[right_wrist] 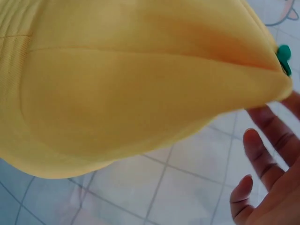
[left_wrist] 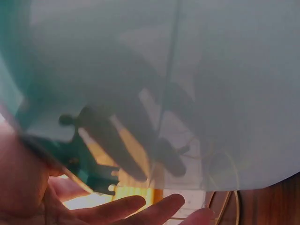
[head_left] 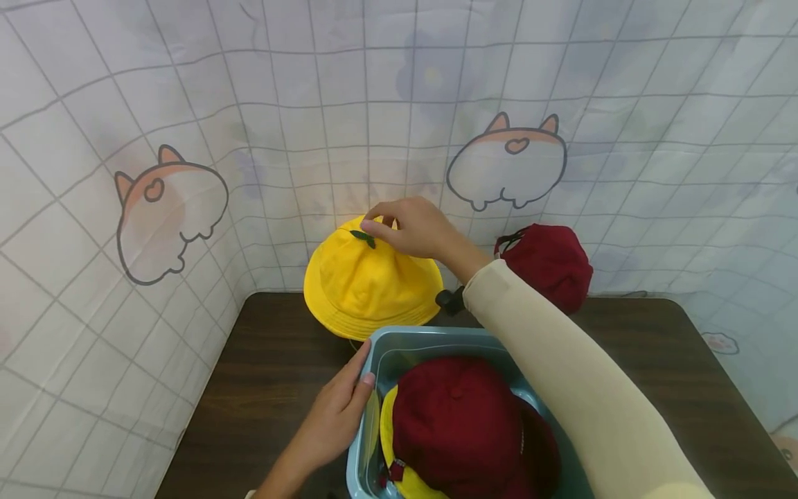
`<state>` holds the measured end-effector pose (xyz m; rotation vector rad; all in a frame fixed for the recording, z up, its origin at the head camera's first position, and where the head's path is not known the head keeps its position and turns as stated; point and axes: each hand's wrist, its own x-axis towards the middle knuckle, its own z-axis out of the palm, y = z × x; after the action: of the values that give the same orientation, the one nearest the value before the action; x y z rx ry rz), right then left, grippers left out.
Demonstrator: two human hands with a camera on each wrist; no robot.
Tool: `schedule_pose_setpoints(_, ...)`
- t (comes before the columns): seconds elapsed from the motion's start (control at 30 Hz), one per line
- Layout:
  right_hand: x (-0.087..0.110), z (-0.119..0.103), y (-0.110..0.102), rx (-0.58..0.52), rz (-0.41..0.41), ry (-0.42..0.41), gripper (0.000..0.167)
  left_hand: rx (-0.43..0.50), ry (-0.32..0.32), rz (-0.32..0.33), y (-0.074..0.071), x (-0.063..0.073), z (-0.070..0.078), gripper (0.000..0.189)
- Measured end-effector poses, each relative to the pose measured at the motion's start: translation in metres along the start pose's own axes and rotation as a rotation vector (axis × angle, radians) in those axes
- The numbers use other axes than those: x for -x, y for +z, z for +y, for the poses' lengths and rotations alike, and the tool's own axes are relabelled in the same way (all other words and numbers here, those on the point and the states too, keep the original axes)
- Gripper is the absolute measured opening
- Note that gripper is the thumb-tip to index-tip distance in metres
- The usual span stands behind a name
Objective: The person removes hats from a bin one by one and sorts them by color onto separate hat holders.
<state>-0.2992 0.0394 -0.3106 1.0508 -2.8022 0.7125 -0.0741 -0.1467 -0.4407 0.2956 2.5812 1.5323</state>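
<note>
A yellow bucket hat (head_left: pixel 368 291) with a green leaf-shaped tab on its crown stands at the back of the table. My right hand (head_left: pixel 408 225) pinches the peak of that crown, which is drawn up into a point in the right wrist view, with other fingers (right_wrist: pixel 258 150) spread beside it. My left hand (head_left: pixel 337 409) lies against the left side of a light blue plastic bin (head_left: pixel 430 331), thumb at the rim and fingers straight along the outside. Inside the bin sits a dark red hat (head_left: pixel 458 423) with yellow showing at its edge.
Another dark red hat (head_left: pixel 551 267) lies at the back right, partly behind my right forearm. A patterned cloth wall (head_left: pixel 386 104) rises right behind the dark wooden table (head_left: pixel 249 402). The bin takes up the table's front middle.
</note>
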Motion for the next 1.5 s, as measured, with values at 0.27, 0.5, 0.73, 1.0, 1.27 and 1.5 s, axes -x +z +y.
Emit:
schedule_pose_setpoints(0.27, 0.009, 0.014, -0.009, -0.136, 0.042, 0.194, 0.048, -0.053, -0.024, 0.006, -0.024, -0.006, 0.006, 0.056)
schedule_pose_setpoints(0.5, 0.02, 0.026, -0.011, -0.272, 0.027, 0.394, 0.046, -0.092, -0.038, 0.11, -0.065, -0.021, 0.014, 0.057)
schedule_pose_setpoints(0.73, 0.032, 0.042, -0.005, -0.442, 0.048, 0.62, 0.051, -0.081, -0.122, 0.184, -0.097, -0.048, 0.004, 0.059)
schedule_pose_setpoints(1.0, 0.042, 0.057, 0.008, -0.609, -0.04, 0.834, 0.058, -0.054, -0.281, 0.226, -0.11, -0.081, -0.013, 0.064)
schedule_pose_setpoints(1.27, 0.046, 0.065, 0.025, -0.699, -0.113, 0.93, 0.056, -0.057, -0.342, 0.242, -0.112, -0.102, -0.025, 0.065)
schedule_pose_setpoints(1.5, 0.05, 0.071, 0.034, -0.723, -0.168, 0.929, 0.054, -0.012, -0.344, 0.241, -0.112, -0.113, -0.038, 0.064)
